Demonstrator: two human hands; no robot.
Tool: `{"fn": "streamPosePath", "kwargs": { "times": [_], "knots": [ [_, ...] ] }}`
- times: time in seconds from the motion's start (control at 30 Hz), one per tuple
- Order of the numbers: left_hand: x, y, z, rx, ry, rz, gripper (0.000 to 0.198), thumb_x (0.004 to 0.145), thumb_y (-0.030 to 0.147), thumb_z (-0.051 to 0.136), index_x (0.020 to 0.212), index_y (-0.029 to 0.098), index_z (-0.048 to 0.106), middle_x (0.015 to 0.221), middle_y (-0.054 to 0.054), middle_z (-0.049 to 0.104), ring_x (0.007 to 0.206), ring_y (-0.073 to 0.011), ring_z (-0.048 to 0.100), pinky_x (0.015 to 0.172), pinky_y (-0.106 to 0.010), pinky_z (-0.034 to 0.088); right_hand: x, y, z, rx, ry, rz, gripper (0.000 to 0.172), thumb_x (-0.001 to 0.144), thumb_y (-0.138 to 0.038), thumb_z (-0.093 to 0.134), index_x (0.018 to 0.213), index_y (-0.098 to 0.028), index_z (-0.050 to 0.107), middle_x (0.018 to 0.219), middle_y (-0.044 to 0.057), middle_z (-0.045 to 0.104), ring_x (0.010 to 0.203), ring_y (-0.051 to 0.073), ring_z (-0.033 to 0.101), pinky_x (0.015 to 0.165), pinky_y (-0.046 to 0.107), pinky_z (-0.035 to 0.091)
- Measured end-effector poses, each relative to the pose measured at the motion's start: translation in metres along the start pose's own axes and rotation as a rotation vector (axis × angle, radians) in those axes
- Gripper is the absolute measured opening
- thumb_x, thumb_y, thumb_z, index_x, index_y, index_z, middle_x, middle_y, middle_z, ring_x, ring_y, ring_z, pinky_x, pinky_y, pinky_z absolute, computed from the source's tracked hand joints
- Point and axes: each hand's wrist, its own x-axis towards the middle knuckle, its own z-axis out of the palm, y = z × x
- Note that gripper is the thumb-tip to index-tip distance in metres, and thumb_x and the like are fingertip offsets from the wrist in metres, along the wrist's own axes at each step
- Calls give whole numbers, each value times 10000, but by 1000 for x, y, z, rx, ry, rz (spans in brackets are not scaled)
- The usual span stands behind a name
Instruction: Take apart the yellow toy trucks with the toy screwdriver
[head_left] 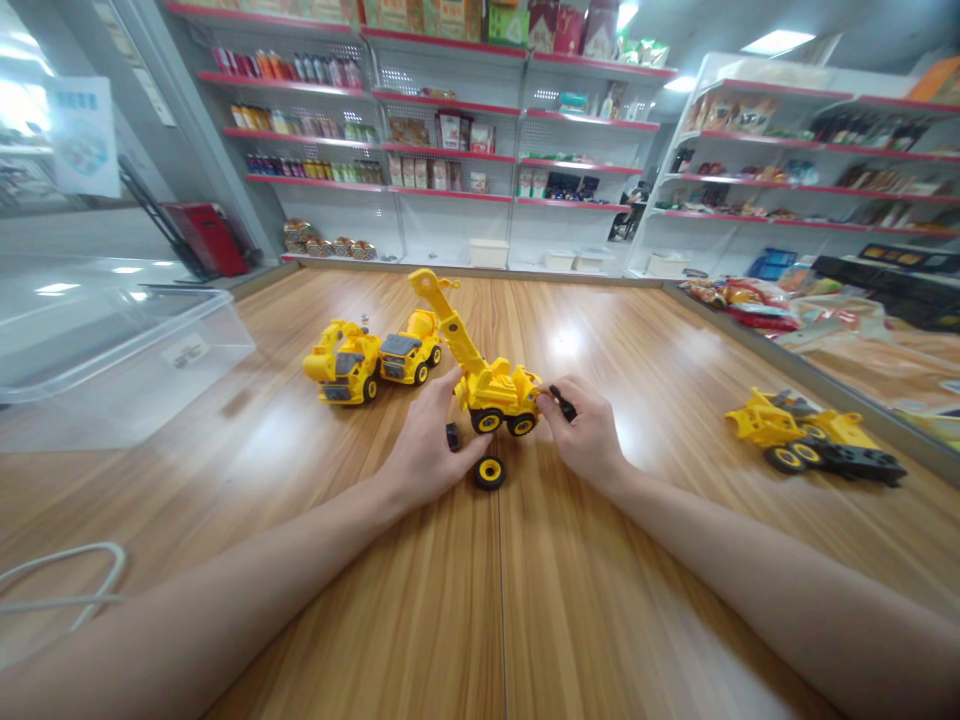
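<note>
Held at the middle of the table is a yellow toy crane truck [499, 390] with its boom raised toward the upper left. My left hand [431, 435] is closed around the truck's left end. At its right end, my right hand [585, 425] pinches a small black screwdriver [562, 402]; whether the tip touches the truck is hidden by the fingers. A loose black wheel with a yellow hub [490, 473] stands just below the truck, near my left thumb. Beside my left fingers is a small black piece [452, 436], partly covered.
Two yellow toy trucks, an excavator-like one [343, 365] and a mixer [411, 348], stand left of the crane. Yellow and black toy parts [817, 440] lie far right. A clear plastic bin [127, 350] and white cable [105, 570] are left. Stocked shelves [450, 100] rise behind.
</note>
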Motion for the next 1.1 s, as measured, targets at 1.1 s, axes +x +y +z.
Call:
{"fn": "streamPosePath", "kwargs": {
  "times": [1.1],
  "knots": [
    [1, 0, -2, -359, -24, -10, 144, 991, 352, 418, 1017, 221, 472, 1240, -131, 566, 1266, -252, 514, 1034, -482, 449, 2, 12, 4, 17, -184, 33, 373, 968, -309, 499, 1330, -294, 588, 1079, 61, 655, 957, 200, 623, 885, 335, 493]
  ]
}}
